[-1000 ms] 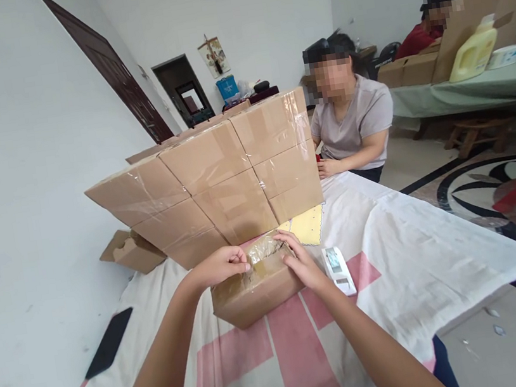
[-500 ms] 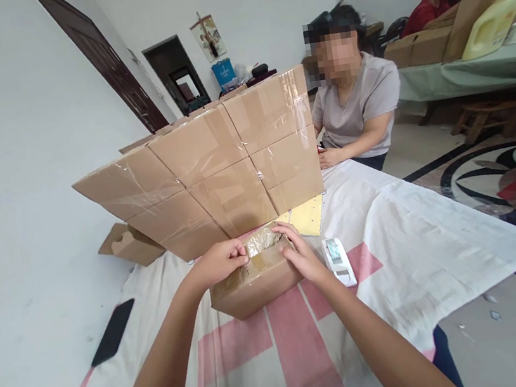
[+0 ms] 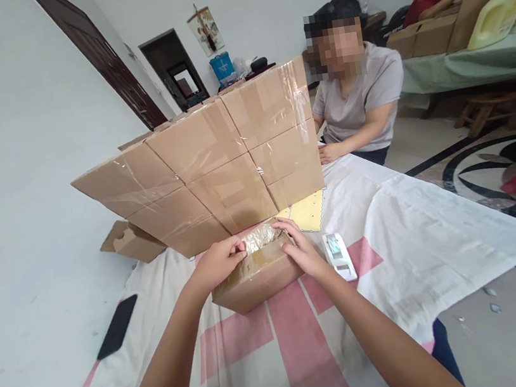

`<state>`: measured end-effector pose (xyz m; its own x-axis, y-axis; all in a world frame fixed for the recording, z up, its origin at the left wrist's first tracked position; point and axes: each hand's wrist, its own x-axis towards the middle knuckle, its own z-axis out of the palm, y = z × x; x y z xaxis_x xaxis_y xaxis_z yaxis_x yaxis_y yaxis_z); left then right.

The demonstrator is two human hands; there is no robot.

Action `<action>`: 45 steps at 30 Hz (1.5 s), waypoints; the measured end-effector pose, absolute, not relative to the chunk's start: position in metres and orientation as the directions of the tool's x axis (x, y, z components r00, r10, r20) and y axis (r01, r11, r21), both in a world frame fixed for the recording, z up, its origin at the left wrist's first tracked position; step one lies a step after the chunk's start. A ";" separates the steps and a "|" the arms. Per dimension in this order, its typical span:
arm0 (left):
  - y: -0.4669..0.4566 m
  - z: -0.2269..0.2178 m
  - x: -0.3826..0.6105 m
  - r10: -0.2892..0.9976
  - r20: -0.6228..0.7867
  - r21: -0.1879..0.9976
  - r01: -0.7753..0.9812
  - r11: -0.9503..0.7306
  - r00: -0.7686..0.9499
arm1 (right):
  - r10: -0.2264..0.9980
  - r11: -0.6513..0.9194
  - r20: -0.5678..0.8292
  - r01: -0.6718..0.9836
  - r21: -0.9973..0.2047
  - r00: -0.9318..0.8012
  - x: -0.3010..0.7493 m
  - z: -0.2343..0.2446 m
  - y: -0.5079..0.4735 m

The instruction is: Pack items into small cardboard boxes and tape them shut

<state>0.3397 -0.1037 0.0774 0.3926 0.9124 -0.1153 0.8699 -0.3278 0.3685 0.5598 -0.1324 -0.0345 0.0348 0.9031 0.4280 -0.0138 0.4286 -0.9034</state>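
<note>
Box: I see a small cardboard box (image 3: 260,275) lying on the cloth (image 3: 390,245) straight ahead of me, just in front of the stack (image 3: 215,164).
Tape: a crinkled clear tape (image 3: 261,238) patch covers the far part of the box's top.
Left hand: my left hand (image 3: 220,263) rests on the box's left top edge, fingers curled together, thumb and fingertips pinching the tape's near edge.
Right hand: my right hand (image 3: 302,254) lies on the box's right top corner, fingers loosely spread and laid flat, fingertips touching the tape.
Stack: sealed cartons piled three high, tilted in my view.
Device: a white device (image 3: 338,256) just right of my right hand.
Sheet: a yellow sheet (image 3: 309,210) between stack and device.
Phone: a dark phone (image 3: 117,326) well to the left.
Person: a person (image 3: 361,108) sits at the table's far end, one hand on the cloth.
</note>
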 end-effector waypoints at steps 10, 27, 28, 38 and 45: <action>-0.114 0.082 0.339 0.952 0.020 0.332 0.896 -0.293 0.304 | 0.908 0.419 0.419 -0.001 -0.908 0.033 0.560 -0.034 -0.133; -0.129 0.083 0.344 0.917 -0.039 0.143 0.910 -0.389 0.398 | 0.837 0.532 0.540 0.103 -0.841 0.087 0.556 -0.037 -0.134; -0.130 0.082 0.345 0.920 -0.029 0.098 0.917 -0.386 0.390 | 0.824 0.547 0.560 0.132 -0.827 0.091 0.556 -0.037 -0.134; -0.139 0.071 0.343 0.915 0.048 -0.101 0.913 -0.395 0.401 | 0.724 0.602 0.683 0.570 -0.560 -0.093 0.568 -0.004 -0.147; -0.142 0.063 0.342 0.910 0.077 -0.189 0.902 -0.388 0.408 | 0.763 0.552 0.605 0.716 -0.426 -0.228 0.566 0.022 -0.150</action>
<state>0.3420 -0.1416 0.0633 0.4075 0.9100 0.0765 0.9020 -0.3880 -0.1894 0.5660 -0.1496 0.0222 -0.2277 0.7626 0.6054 0.7163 0.5524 -0.4264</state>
